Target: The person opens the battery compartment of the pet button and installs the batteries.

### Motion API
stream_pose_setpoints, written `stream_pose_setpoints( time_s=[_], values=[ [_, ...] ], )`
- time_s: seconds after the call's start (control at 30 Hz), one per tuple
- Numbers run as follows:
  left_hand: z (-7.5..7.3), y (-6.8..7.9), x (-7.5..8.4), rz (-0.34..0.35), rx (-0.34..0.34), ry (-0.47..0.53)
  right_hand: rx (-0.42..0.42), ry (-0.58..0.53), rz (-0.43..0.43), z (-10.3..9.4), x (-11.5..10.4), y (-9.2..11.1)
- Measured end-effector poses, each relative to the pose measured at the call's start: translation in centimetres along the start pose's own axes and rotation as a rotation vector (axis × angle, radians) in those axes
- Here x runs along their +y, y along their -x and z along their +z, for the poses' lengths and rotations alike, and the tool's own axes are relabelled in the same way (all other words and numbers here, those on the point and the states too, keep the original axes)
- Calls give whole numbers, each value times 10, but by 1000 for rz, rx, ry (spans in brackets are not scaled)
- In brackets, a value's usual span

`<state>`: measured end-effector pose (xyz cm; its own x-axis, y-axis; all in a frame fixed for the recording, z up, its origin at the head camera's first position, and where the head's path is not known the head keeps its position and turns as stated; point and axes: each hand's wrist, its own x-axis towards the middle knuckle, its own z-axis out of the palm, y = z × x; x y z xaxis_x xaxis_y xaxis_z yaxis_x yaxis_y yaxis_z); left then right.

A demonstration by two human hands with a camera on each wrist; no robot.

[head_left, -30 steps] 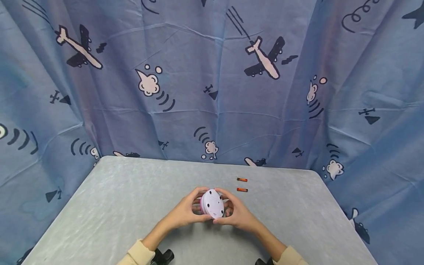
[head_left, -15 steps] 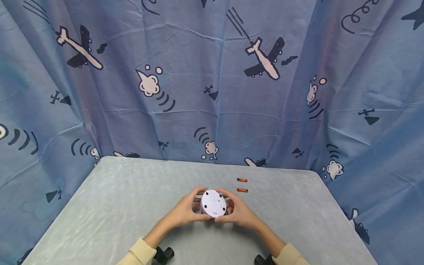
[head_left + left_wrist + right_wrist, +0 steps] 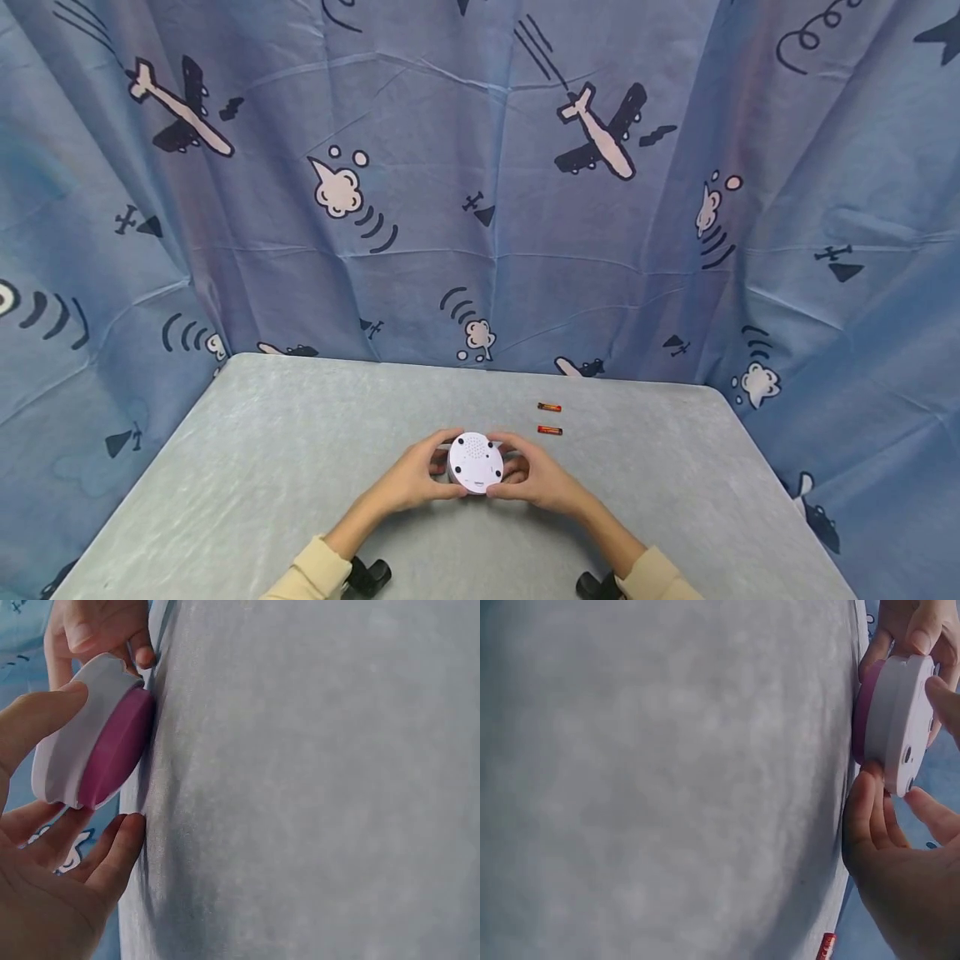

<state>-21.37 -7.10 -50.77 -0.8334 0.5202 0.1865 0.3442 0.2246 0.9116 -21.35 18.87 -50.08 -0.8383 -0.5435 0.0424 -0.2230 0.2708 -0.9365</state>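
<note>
Near the middle of the table, a round white device [image 3: 476,463] with small black feet and a patch of tiny holes is held between both hands. Its perforated face points up toward the head camera. The left wrist view shows a magenta layer [image 3: 118,746] on its underside. My left hand [image 3: 414,473] grips the left edge, thumb on the near rim and fingers around the far side. On the opposite edge, my right hand [image 3: 538,477] pinches with thumb and fingers. Two red-and-black batteries, the far one [image 3: 550,407] and the near one [image 3: 550,431], lie behind the right hand.
A grey-white table [image 3: 315,417] spreads beneath the hands. Behind and beside it hangs a blue curtain [image 3: 420,208] printed with airplanes and clouds. Dark cameras, the left one [image 3: 369,577] and the right one [image 3: 596,586], sit at the wrists.
The device has turned from a slanted pose, with its magenta edge showing at left, to facing the head camera. It has shifted slightly left with both hands. The batteries stayed put.
</note>
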Motion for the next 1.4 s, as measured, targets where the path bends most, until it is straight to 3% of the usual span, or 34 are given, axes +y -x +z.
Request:
stream_pose_setpoints(
  time_s=[0.27,0.8,1.2,1.4],
  values=[
    [4,0,4,39,18,0,65,198,-86,-2,-4,-3],
    [4,-4,5,95,-4,-76,-26,366,-197,-7,-7,-18],
    [6,-7,9,112,6,-153,-81,448,-147,-8,-16,-20],
    [8,-9,12,123,17,-190,-84,465,-166,-8,-15,-21]
  ],
)
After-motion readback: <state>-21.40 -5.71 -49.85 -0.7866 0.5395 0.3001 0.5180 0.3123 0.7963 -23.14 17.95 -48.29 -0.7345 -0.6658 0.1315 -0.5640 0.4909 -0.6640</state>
